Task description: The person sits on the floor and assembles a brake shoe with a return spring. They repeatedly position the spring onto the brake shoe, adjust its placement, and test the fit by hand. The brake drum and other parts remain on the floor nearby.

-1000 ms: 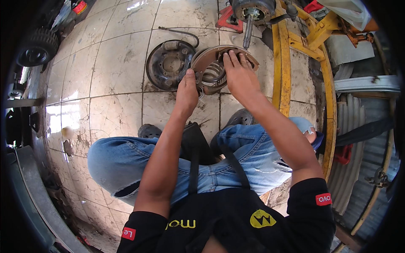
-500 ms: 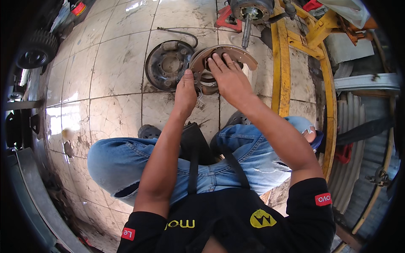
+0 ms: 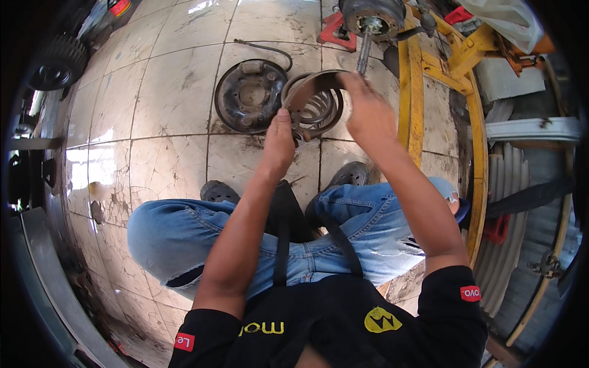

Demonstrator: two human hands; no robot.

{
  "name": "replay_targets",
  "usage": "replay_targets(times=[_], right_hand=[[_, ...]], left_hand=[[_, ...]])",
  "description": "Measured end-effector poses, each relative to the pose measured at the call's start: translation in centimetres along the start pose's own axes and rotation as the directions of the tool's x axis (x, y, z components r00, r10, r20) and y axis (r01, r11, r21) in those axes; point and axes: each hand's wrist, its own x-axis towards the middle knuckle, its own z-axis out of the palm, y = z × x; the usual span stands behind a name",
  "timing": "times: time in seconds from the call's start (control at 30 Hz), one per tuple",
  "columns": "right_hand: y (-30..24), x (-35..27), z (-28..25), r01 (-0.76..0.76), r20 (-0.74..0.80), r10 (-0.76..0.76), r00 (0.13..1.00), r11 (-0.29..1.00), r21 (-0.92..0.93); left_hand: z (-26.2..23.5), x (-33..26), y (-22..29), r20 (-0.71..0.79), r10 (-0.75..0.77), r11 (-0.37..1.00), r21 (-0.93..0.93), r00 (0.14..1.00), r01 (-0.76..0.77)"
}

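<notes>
A curved brake shoe (image 3: 308,89) is tilted up above the floor tiles, its brown inner face showing. Its left end is gripped by my left hand (image 3: 280,138), thumb on top. At the shoe's right end is my right hand (image 3: 372,115), touching it; motion smears those fingers, and whether they close around the shoe cannot be made out. Beneath the shoe a coil spring (image 3: 318,110) and a dark ring-shaped part (image 3: 338,105) show through the curve. Left of them a round black brake backing plate (image 3: 228,98) lies flat on the floor, a hose (image 3: 270,47) running from it.
A yellow steel frame (image 3: 412,92) stands on the right. Beyond the shoe is a hub with a shaft (image 3: 365,49), near a red stand (image 3: 337,32). A tyre (image 3: 58,63) is at far left. My shoes (image 3: 350,174) are close to the parts.
My right hand, spread flat on the shoe's face before, has moved right to its far end. The shoe has tilted, uncovering the coil spring. My left hand keeps its hold.
</notes>
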Motion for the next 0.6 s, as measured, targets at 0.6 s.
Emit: replay_targets(times=[0.6], right_hand=[[2.0, -0.2, 5.6, 0.192, -0.023, -0.197, 0.980, 0.973, -0.128]], left_hand=[[1.8, -1.5, -1.0, -0.013, 0.055, 0.998, -0.006, 0.998, -0.055]])
